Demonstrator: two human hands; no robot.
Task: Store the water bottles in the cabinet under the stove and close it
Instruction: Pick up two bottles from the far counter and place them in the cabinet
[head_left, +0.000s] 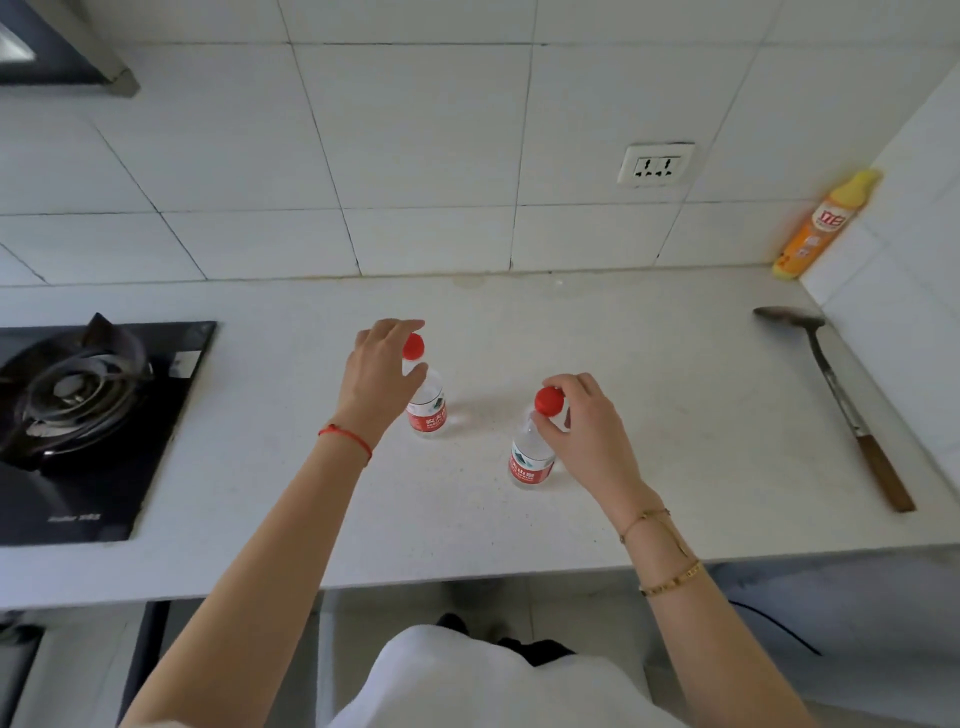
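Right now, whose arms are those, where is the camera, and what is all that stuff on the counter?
Those arms belong to a person, not a machine. The camera sits on the person's head and looks down, so you see what they see. There is only this one picture. On the white counter stand two small water bottles with red caps. The left hand is curled around the top of the far bottle, and the right hand pinches the near bottle just under its cap. Both bottles stand upright on the counter. To the left is a black gas stove. On the right lie a long metal spatula and, in the corner, an orange bottle. A wall socket sits above.
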